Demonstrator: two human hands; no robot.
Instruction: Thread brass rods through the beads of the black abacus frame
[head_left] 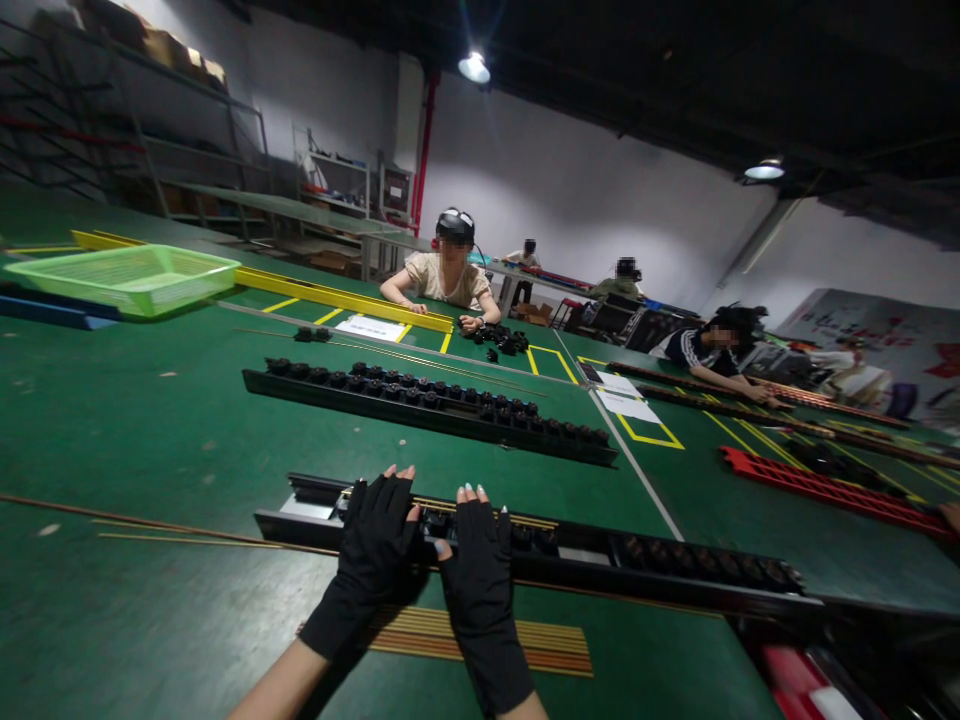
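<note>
Both hands wear black fingerless gloves and rest on a long black channel rail (675, 583), which holds black roundish parts (545, 540) in a row. My left hand (379, 525) lies across the rail's left part, its fingers reaching to the far wall and its thumb apart. Beside it, my right hand (480, 555) lies over the rail with fingers stretched out and thumb apart. Thin brass-coloured strips (525, 520) run along the rail by the right fingers. What lies under the palms is hidden. Several brass and copper-coloured rods (555, 645) lie in front of the rail, partly behind my right wrist.
Beyond lies a second black rail (450, 420) filled with similar parts. Long thin rods (187, 527) extend leftward. A green basket (142, 285) and a yellow bar (330, 297) are at far left. A co-worker (446, 265) sits opposite. A red rail (825, 490) lies right.
</note>
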